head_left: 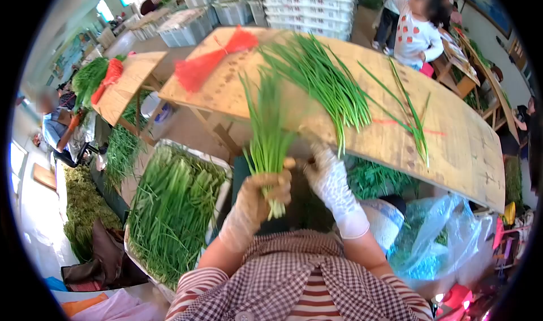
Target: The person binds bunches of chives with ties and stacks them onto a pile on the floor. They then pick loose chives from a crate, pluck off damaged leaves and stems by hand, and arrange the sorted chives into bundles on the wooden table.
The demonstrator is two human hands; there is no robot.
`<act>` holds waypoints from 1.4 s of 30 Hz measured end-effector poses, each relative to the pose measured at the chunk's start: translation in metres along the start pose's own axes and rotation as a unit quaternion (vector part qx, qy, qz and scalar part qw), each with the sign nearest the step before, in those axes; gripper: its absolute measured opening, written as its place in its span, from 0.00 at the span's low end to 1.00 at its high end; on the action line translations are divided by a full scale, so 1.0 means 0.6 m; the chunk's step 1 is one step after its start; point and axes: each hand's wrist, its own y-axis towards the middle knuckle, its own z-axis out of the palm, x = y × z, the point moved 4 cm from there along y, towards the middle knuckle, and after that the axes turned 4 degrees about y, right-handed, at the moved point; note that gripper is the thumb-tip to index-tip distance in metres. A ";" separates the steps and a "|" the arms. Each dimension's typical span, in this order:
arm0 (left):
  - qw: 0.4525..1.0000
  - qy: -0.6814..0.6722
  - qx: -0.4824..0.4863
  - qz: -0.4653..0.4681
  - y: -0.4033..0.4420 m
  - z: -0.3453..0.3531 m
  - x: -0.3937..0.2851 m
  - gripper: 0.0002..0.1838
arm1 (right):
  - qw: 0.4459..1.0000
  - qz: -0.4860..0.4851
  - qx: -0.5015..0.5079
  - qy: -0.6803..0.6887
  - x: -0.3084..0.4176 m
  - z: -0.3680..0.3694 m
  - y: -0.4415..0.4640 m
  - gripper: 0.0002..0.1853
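My left hand (261,195), in a soiled whitish glove, is wrapped round the lower stems of a bunch of long green leaves (270,134). The bunch stands upright over the near edge of the wooden table (447,145), its tips blurred. Just right of the bunch is my right hand (323,165), also gloved, raised by the table edge; its fingers are blurred. A larger pile of the same leaves (322,83) lies on the table beyond, and a few loose stalks (416,125) lie to its right. Red netting or ties (209,60) rest at the table's left end.
A white crate of green leaves (175,213) stands at my left. At lower right is a clear plastic bag (435,242). A person (59,128) sits at far left near a smaller table (133,80); another person (416,35) stands beyond the table. Stacked white crates (308,7) are behind.
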 end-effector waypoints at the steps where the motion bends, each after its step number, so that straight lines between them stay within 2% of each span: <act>1: 1.000 0.004 0.014 -0.009 -0.011 0.026 -0.012 0.24 | 0.999 -0.014 0.032 0.022 0.005 0.017 0.003 0.28; 3: 0.990 0.028 0.109 0.089 -0.019 0.088 -0.051 0.24 | 0.991 -0.005 0.135 0.000 0.014 0.044 0.007 0.41; 5: 0.957 0.026 0.220 0.189 -0.016 0.177 -0.114 0.33 | 0.986 0.038 0.160 0.009 0.021 0.054 0.000 0.43; 6: 0.937 0.072 0.262 0.219 -0.004 0.210 -0.147 0.36 | 0.987 0.043 0.152 0.036 0.022 0.051 -0.003 0.41; 8: 0.925 0.125 0.187 0.306 0.035 0.257 -0.193 0.29 | 0.985 0.062 0.137 0.089 0.023 0.040 -0.011 0.38; 10: 0.911 0.186 0.106 0.352 0.102 0.270 -0.236 0.21 | 0.994 0.052 0.084 0.045 0.025 0.012 -0.013 0.35; 11: 0.926 0.173 0.063 0.329 0.146 0.245 -0.252 0.17 | 0.997 0.058 0.055 0.019 0.026 -0.010 -0.021 0.33; 12: 0.940 0.161 0.019 0.300 0.192 0.202 -0.261 0.14 | 0.998 0.041 0.003 -0.038 0.035 -0.038 -0.022 0.27; 13: 0.950 0.150 -0.024 0.271 0.227 0.153 -0.252 0.12 | 0.996 0.069 -0.038 -0.051 0.010 -0.050 -0.032 0.22; 15: 0.978 0.039 -0.124 0.165 0.253 0.053 -0.190 0.08 | 0.981 0.056 -0.120 -0.139 -0.001 -0.090 -0.038 0.16; 16: 0.983 0.031 -0.133 0.121 0.256 -0.002 -0.163 0.07 | 0.972 0.084 -0.142 -0.168 -0.007 -0.106 -0.040 0.12; 17: 0.986 0.025 -0.142 0.080 0.245 -0.042 -0.136 0.06 | 0.947 0.141 -0.141 -0.250 -0.010 -0.116 -0.039 0.11; 19: 0.985 -0.018 -0.161 0.062 0.204 -0.063 -0.084 0.04 | 0.940 0.176 -0.101 -0.273 -0.026 -0.122 -0.035 0.15; 22: 0.980 0.013 -0.182 0.084 0.171 -0.074 -0.043 0.04 | 0.935 0.258 -0.045 -0.238 -0.056 -0.101 -0.027 0.17; 26: 0.966 0.093 -0.226 0.088 0.158 -0.073 -0.027 0.06 | 0.945 0.255 -0.054 -0.199 -0.096 -0.076 -0.016 0.16; 29: 0.951 0.146 -0.264 0.068 0.155 -0.074 -0.025 0.06 | 0.955 0.232 -0.075 -0.167 -0.075 -0.086 -0.008 0.13; 32: 0.954 0.143 -0.254 0.070 0.149 -0.076 -0.019 0.07 | 0.970 0.169 -0.105 -0.137 -0.061 -0.082 -0.011 0.10; 35: 0.953 0.148 -0.253 0.074 0.146 -0.085 -0.016 0.06 | 0.961 0.057 -0.140 -0.232 -0.023 -0.081 -0.017 0.08; 36: 0.950 0.151 -0.260 0.078 0.146 -0.089 -0.018 0.06 | 0.966 0.045 -0.112 -0.229 -0.019 -0.078 -0.025 0.08; 39: 0.945 0.161 -0.273 0.082 0.149 -0.095 -0.022 0.05 | 0.971 -0.081 -0.125 -0.185 -0.006 -0.068 -0.038 0.09; 40: 0.945 0.164 -0.270 0.080 0.151 -0.095 -0.022 0.05 | 0.973 -0.067 -0.114 -0.187 -0.006 -0.062 -0.044 0.09; 42: 0.944 0.168 -0.272 0.084 0.150 -0.096 -0.022 0.04 | 0.980 -0.025 0.007 -0.195 -0.029 -0.043 -0.072 0.09</act>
